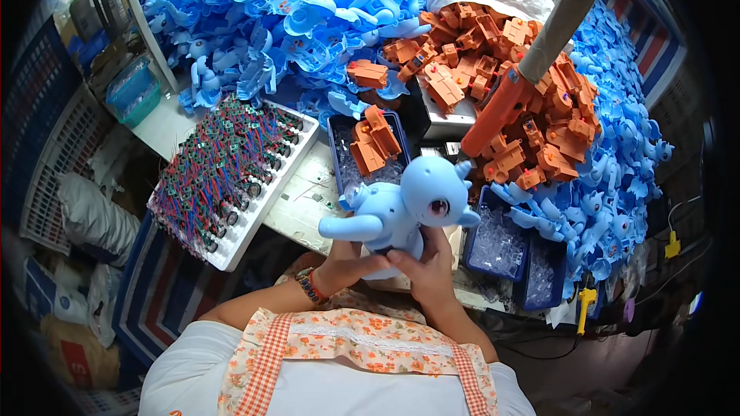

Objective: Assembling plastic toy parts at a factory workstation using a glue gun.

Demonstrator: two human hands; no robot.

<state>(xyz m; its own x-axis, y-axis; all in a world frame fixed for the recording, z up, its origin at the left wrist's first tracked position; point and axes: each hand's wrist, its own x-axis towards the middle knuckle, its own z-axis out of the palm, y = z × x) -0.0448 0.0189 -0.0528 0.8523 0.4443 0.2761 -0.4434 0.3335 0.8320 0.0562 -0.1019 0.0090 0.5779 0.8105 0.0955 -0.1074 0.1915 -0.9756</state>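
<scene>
Left hand (344, 268) and right hand (432, 273) gripped light-blue plastic horned-pony toy (401, 204) from both sides, seemingly for steadiness | toy: near centre | white rectangular foam tray (267, 204): left, apparently for easy reach

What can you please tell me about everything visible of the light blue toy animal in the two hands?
The light blue, plastic-looking toy animal has a rounded head facing the picture's lower right, a dark reddish eye and a small pointed bump on top. A stubby limb sticks out leftward. It is held up near the pale worktable, the left hand and right hand gripping its lower part.
</scene>
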